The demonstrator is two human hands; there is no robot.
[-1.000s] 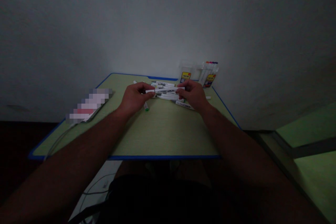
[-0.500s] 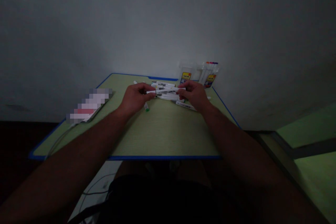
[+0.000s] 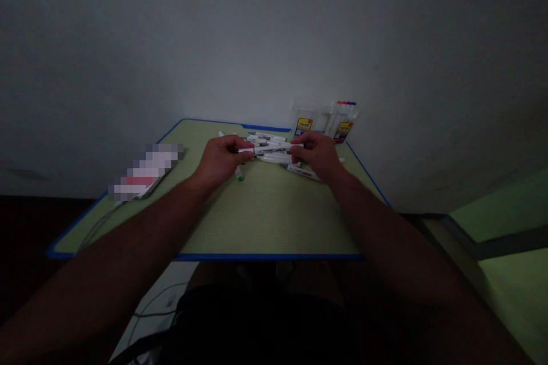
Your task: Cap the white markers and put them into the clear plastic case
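Note:
A white marker (image 3: 272,149) lies crosswise between my two hands, above several loose markers. My left hand (image 3: 220,161) pinches its left end between thumb and fingers. The right end is closed in the fingertips of my right hand (image 3: 317,154). Beneath and behind it, a pile of white markers (image 3: 274,158) is spread on the table. One marker with a green end (image 3: 240,174) pokes out below my left hand. Another white marker (image 3: 302,171) lies partly hidden under my right hand.
Two clear plastic cases stand at the back right: one case (image 3: 303,122) with a yellow label, and another case (image 3: 342,122) holding markers with coloured ends. A blurred flat device (image 3: 148,174) with a cable lies on the left of the blue-edged table (image 3: 265,217). A wall (image 3: 257,40) rises behind.

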